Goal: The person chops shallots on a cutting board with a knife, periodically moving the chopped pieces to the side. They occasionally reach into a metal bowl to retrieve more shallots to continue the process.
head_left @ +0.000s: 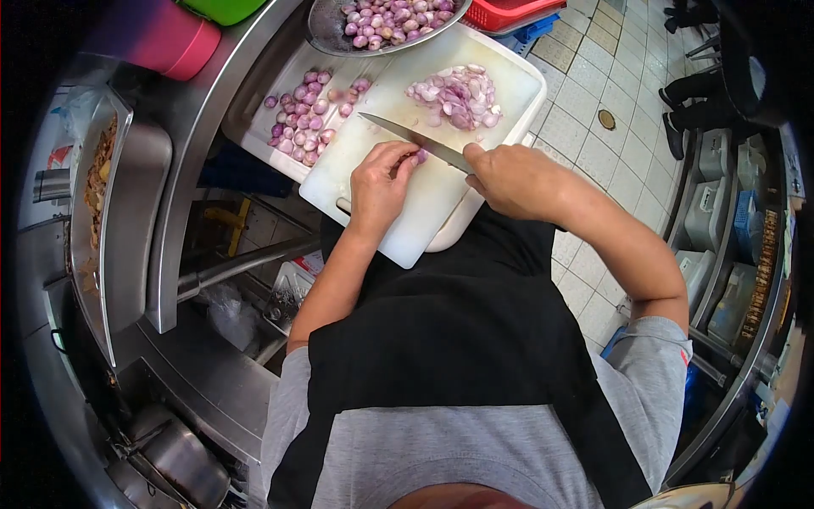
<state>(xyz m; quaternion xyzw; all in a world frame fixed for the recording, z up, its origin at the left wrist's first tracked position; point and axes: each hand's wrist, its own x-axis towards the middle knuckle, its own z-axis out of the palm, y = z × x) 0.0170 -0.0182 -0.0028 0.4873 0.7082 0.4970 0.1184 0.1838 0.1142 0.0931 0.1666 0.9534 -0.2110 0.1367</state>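
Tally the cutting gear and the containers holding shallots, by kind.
knife, in right hand, on the shallot pinched by left hand: 1
cutting board: 1
metal bowl: 1
white tray: 1
Total: 4

Reaches forward with both forearms bare, elbows bent. Holds the left hand (379, 182) palm down, fingers curled under, tips seemingly pinched together. Clenches the right hand (509, 178) in a tight grip, knuckles up, just beside the left.
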